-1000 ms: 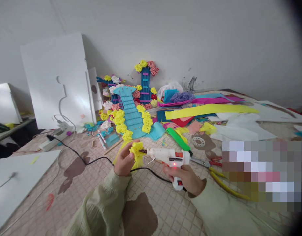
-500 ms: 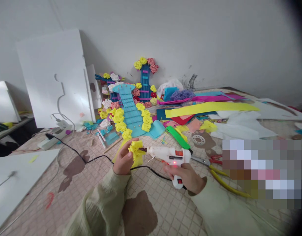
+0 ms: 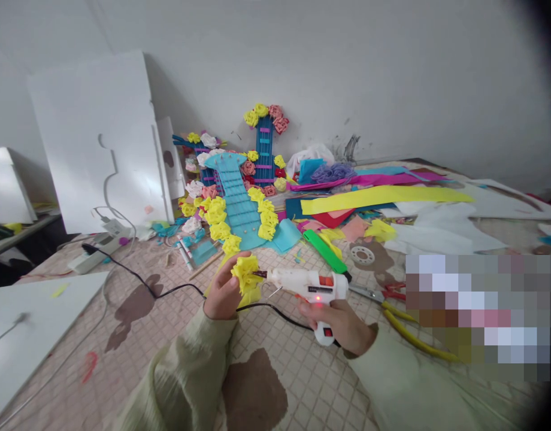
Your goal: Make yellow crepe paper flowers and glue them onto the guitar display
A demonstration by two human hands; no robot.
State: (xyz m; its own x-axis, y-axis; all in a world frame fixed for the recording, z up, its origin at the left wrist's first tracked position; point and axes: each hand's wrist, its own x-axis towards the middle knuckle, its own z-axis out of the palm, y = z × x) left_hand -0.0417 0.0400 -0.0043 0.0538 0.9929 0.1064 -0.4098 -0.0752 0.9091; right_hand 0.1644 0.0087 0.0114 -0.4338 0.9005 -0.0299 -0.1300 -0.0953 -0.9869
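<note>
My left hand (image 3: 223,291) is closed around a yellow paper flower (image 3: 245,272), fingers pinching its left side. My right hand (image 3: 338,320) wraps the handle of a white hot glue gun (image 3: 305,284), whose red light glows. The gun's dark nozzle points left and meets the flower's right side; whether it touches or only overlaps it, I cannot tell. Just beyond my hands a light-blue guitar-shaped piece (image 3: 239,206) with strings leans back, edged with yellow paper flowers (image 3: 269,221). More yellow crepe paper (image 3: 253,296) shows below the held flower.
A green box cutter (image 3: 324,251), a tape roll (image 3: 362,255) and yellow-handled pliers (image 3: 410,335) lie to the right. The gun's black cord (image 3: 275,310) runs left toward a power strip (image 3: 93,256). Paper sheets (image 3: 383,197) and dark-blue decorated guitar shapes (image 3: 265,149) are behind.
My left hand and the yellow flower have shifted very slightly left, and the flower has turned a little. The glue gun stays almost in place.
</note>
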